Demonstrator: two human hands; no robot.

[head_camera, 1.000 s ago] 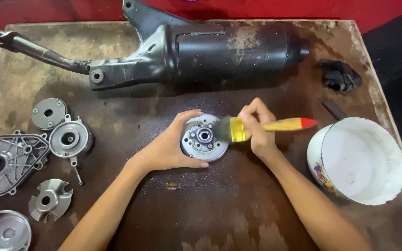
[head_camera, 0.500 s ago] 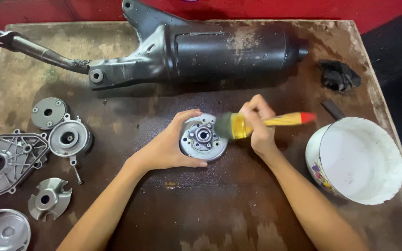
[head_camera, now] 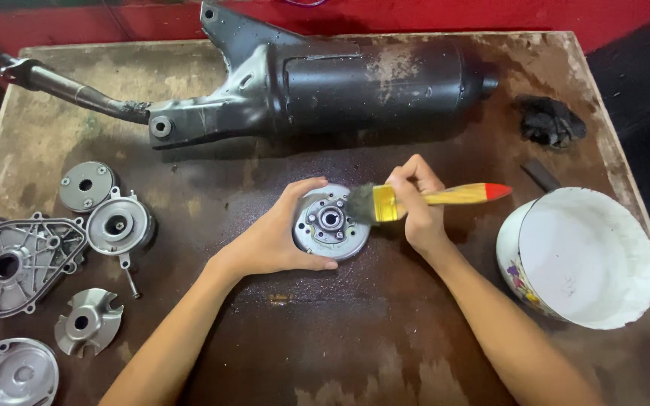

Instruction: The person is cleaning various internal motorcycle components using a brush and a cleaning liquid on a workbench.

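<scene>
Centre of frame — left hand (head_camera: 276, 244) grips round metal disc (head_camera: 330, 222), right hand (head_camera: 415, 207) clasps paintbrush (head_camera: 423, 199), bristles on its rim — brushing apparently under way.

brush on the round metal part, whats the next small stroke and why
Probably sweep the brush leftward across the round metal part. Its bristles touch only the part's right edge beside the hub, while the left hand cups the left and lower rim and steadies it. The right hand grips the handle near the ferrule, so a short stroke looks easy.
</scene>
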